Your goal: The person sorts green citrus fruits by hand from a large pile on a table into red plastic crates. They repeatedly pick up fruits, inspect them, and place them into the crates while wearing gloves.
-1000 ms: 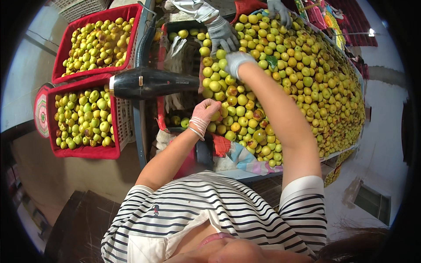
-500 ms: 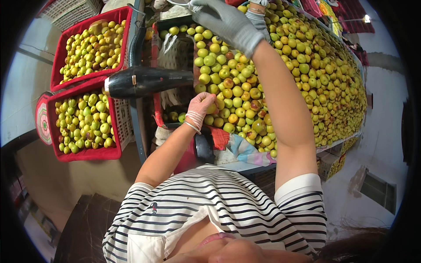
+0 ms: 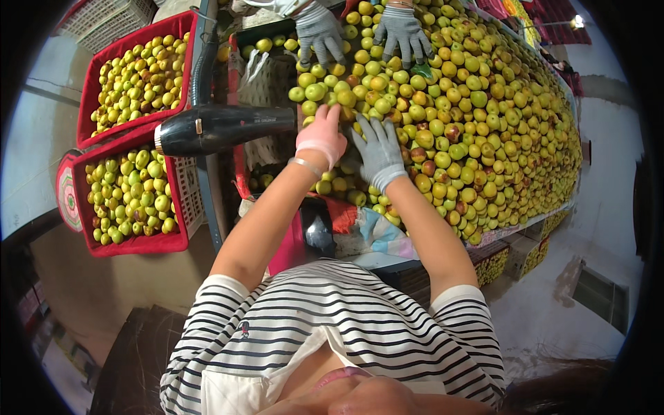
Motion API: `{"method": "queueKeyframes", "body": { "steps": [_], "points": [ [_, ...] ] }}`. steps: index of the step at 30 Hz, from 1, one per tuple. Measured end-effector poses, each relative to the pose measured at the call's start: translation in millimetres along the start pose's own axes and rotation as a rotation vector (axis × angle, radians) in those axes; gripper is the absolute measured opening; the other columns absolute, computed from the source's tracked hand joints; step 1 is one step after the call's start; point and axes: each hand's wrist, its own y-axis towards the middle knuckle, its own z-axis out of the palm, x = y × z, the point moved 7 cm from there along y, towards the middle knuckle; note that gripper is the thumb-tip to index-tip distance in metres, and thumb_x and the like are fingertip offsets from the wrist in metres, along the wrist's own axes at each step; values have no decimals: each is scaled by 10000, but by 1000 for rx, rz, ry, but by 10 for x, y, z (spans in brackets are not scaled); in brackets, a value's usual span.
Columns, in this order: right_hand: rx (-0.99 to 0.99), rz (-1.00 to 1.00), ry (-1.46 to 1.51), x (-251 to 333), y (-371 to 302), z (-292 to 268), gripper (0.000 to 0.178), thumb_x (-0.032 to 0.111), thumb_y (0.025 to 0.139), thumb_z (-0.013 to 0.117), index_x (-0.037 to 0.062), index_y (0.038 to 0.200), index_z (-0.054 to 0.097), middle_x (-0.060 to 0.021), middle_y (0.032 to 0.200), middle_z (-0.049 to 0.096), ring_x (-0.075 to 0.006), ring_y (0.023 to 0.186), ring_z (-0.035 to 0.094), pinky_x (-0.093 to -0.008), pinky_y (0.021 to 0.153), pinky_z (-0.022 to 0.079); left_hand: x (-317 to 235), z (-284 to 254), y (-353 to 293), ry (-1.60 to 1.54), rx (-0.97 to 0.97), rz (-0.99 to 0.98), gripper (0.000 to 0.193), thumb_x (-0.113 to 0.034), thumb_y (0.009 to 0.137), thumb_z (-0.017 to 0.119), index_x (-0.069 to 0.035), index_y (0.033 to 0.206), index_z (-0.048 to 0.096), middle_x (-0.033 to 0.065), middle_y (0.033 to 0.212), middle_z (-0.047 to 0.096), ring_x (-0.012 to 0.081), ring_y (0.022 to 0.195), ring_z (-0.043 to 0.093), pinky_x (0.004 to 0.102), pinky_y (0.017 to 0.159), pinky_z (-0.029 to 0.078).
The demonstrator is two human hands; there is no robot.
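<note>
Lying over the pile of fruit, my right hand has its fingers spread apart; my left hand points at fruit just ahead, but I can't see whether it grips any.

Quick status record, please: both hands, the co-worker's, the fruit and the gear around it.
Left hand: pinkish glove, fingers pointing forward at the near-left part of the fruit; palm hidden, grip unclear
Right hand: grey glove, fingers spread over fruit, beside the left
Co-worker's hands: two, grey gloves, at the far side
Fruit pile: round, yellow-green, some with brown patches
Black hair dryer: left of the hands, nozzle toward the pile
Red-lined crates: two, at left, holding similar fruit
</note>
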Motion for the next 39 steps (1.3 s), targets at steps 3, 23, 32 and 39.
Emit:
{"method": "queueKeyframes", "body": {
  "steps": [3, 23, 32, 39],
  "points": [
    [23, 84, 97, -405, 240, -11, 768, 337, 817, 703, 142, 1472, 352, -77, 1553, 321, -229, 1414, 319, -511, 1161, 197, -102, 111, 370, 219, 371, -162, 550, -191, 847, 605, -98, 1362, 434, 169, 1356, 520, 377, 1086, 635, 454, 838, 542],
    [-185, -118, 465, 294, 248, 162, 670, 545, 915, 499, 113, 1422, 428, -112, 1505, 372, -292, 1404, 310, -487, 1171, 184, -202, -194, -1268, -1061, 724, -146, 465, -295, 874, 672, -97, 1257, 496, 96, 843, 595, 191, 676, 633, 325, 530, 560],
    [-40, -259, 281, 146, -694, 68, 804, 265, 671, 744, 169, 1410, 441, -93, 1444, 413, -315, 1319, 380, -438, 1154, 250, 92, 107, -1155, -1820, 758, -331, 574, -464, 907, 610, -28, 1248, 458, 120, 814, 577, 246, 657, 628, 358, 490, 563],
    [-264, -58, 264, 103, 16, 127, 792, 338, 727, 758, 191, 1425, 414, -63, 1400, 428, -290, 1344, 348, -434, 1096, 326, 18, 300, -867, -2085, 643, -385, 461, -403, 936, 611, -99, 1265, 504, 129, 1032, 617, 235, 780, 656, 381, 598, 605]
  ]
}}
